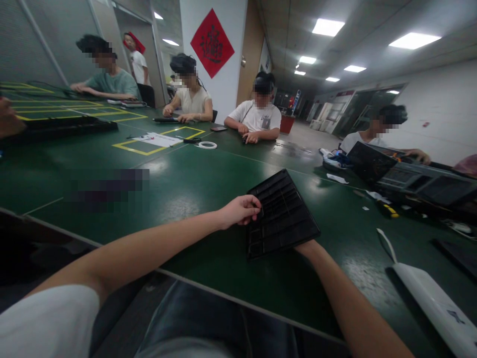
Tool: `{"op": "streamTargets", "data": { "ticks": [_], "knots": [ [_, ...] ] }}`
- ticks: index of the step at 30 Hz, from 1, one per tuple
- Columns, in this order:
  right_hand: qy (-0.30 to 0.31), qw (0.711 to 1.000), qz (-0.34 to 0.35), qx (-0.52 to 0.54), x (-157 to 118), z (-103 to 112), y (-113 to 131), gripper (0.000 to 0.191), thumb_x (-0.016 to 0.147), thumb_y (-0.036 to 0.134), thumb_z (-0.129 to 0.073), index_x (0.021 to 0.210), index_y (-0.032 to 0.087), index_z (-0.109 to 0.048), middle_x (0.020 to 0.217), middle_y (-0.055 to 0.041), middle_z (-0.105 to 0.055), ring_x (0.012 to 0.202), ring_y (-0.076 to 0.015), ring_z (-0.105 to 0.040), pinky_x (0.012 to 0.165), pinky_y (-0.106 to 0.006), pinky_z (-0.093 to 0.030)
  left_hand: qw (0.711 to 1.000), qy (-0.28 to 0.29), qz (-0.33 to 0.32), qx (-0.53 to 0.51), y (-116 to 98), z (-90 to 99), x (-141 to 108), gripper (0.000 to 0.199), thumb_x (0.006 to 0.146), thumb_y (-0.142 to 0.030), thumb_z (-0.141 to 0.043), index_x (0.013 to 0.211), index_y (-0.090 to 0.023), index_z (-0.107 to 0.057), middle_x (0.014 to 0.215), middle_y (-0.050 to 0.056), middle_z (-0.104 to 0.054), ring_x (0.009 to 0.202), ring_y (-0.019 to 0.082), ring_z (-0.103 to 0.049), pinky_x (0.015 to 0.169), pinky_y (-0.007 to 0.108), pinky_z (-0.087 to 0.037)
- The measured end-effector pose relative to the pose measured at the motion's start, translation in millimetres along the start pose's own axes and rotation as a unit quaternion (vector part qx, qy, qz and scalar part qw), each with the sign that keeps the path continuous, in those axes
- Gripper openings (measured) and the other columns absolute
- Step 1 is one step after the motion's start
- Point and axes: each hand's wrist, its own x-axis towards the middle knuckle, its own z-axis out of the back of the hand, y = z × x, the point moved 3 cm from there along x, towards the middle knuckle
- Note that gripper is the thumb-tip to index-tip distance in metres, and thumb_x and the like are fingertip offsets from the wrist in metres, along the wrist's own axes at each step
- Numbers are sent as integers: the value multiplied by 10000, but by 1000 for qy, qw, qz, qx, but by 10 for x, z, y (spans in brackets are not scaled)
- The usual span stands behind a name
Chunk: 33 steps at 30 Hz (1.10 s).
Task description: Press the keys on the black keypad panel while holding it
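Note:
A black tray [282, 209] divided into several shallow compartments is tilted up above the green table, its compartment side toward me. My right hand [306, 247] holds it from behind at the lower right edge; the tray hides its fingers. At the tray's left side, my left hand [244, 210] has its fingers pinched together over the compartments. Whatever may be between those fingertips is too small to make out.
On the green table [194, 174] lie a tape roll [207, 145] and a white paper [158, 139]. A white elongated object with a strap [428, 293] is at right, near an opened computer case [421, 179] and a yellow-black tool [389, 209]. Several people sit around the table.

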Motion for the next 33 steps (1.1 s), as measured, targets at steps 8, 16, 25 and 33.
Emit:
{"op": "streamTargets", "data": {
  "ticks": [8,16,25,33],
  "knots": [
    [13,1000,9,-26,-81,116,-101,362,807,434,-451,1122,281,-545,1156,-29,-603,1126,-199,-509,1014,-405,-396,915,-91,-176,352,-156,5,-41,172,803,-265,-547,679,-160,-603,681,17,-585,662,132,-534,662,251,-403],
    [-7,997,13,-70,-101,161,-108,318,749,439,-539,1024,286,-580,1104,-35,-614,1099,-223,-523,1022,-411,-399,910,-69,-214,349,-257,-44,-115,113,785,-167,-531,833,-193,-630,852,51,-588,785,162,-533,709,256,-397],
    [-1,995,2,-99,-79,106,9,330,793,439,-496,1072,283,-578,1148,-39,-602,1182,-218,-467,1033,-424,-383,967,-104,-161,166,-287,15,-89,122,700,-80,-566,787,-161,-594,790,31,-557,735,126,-535,695,248,-434],
    [10,995,-6,-98,-110,166,42,333,734,390,-564,1057,312,-588,1179,-12,-591,1192,-230,-470,1040,-414,-385,984,-112,69,-121,-149,92,-38,51,698,-134,-524,648,-125,-520,604,-8,-467,521,70,-430,481,188,-332]
  ]
}}
